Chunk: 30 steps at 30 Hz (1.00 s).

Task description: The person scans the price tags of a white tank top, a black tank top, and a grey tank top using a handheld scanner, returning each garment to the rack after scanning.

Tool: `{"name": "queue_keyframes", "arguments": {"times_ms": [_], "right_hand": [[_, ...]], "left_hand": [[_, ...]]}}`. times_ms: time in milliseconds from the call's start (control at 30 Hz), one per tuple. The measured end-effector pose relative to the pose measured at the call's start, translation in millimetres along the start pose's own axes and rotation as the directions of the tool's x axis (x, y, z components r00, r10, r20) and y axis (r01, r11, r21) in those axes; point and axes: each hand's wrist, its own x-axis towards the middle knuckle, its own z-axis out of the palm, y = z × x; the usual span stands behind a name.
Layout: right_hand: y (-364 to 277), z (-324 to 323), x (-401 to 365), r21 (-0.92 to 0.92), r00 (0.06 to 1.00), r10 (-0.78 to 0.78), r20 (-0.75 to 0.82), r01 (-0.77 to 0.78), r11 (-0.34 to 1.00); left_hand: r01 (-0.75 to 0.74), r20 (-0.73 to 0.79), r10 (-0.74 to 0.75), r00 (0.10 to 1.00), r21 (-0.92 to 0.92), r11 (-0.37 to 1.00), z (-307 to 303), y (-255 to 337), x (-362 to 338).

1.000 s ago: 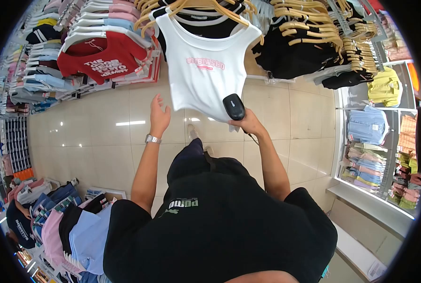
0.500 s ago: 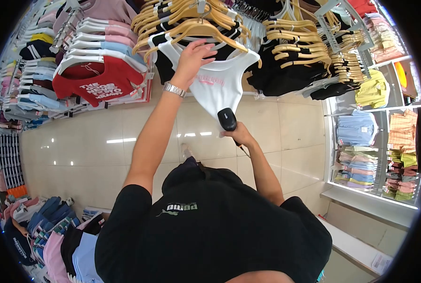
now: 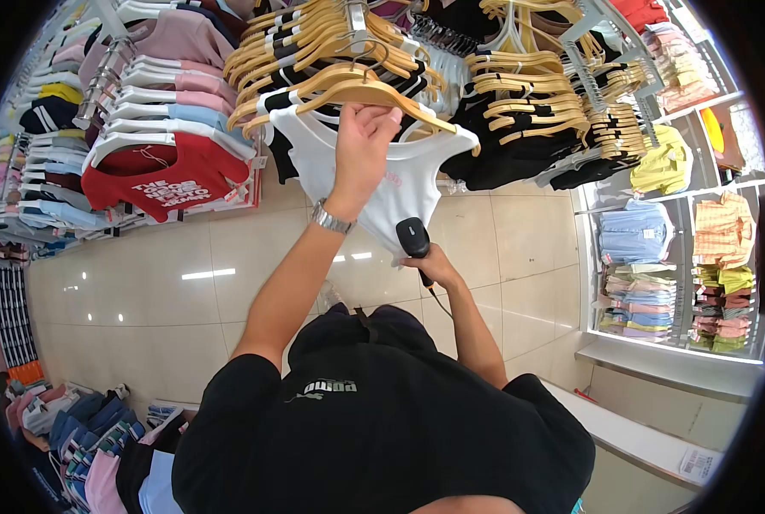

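My left hand (image 3: pixel 363 158), with a metal watch (image 3: pixel 331 218) at the wrist, is closed on the middle of a wooden hanger (image 3: pixel 430 117). From this hanger hangs a white sleeveless top (image 3: pixel 331 171) with small pink lettering, partly covered by my hand. My right hand (image 3: pixel 434 266) grips a black handheld barcode scanner (image 3: pixel 412 236) by its handle, and a cable runs down from it. The scanner's head overlaps the lower part of the white top in this view.
More wooden hangers (image 3: pixel 305 38) with garments crowd the rail behind the top. A red printed shirt (image 3: pixel 168 176) hangs at the left, black garments (image 3: pixel 502 146) at the right. Folded clothes (image 3: pixel 104 475) lie lower left, and shelves (image 3: pixel 639 291) stand at the right. Tiled floor (image 3: pixel 254 248) lies below.
My left hand has gone from lying over the top's neckline with fingers extended to closing on the hanger. The scanner stays by the top's lower part, and the view has shifted slightly.
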Motion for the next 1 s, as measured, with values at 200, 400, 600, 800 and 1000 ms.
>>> {"name": "queue_keyframes", "arguments": {"times_ms": [200,400,600,800,1000], "right_hand": [[23.6,1.3,-2.3,-0.006,0.998,0.028,0.047,-0.028,1.0],[83.9,-12.5,-15.1,-0.04,0.983,0.075,0.166,-0.069,0.997],[147.7,-42.7,-27.7,-0.071,0.971,0.157,0.18,-0.147,0.987],[174.0,-62.6,-13.0,-0.103,0.97,0.175,0.166,-0.16,0.982],[158.7,-62.4,11.4,-0.166,0.952,0.166,0.257,-0.125,0.978]], "left_hand": [[-0.054,-0.009,0.054,0.999,-0.017,0.998,7.9,2.2,-52.2],[0.087,-0.001,-0.087,0.996,0.047,0.995,6.1,-1.1,-105.0],[0.237,-0.12,-0.217,0.969,0.19,0.953,-13.8,-2.5,-148.9],[0.305,-0.257,-0.218,0.941,0.373,0.876,-35.3,33.6,-184.8],[0.376,-0.311,-0.237,0.92,0.534,0.757,-51.0,83.8,-218.0]]}}
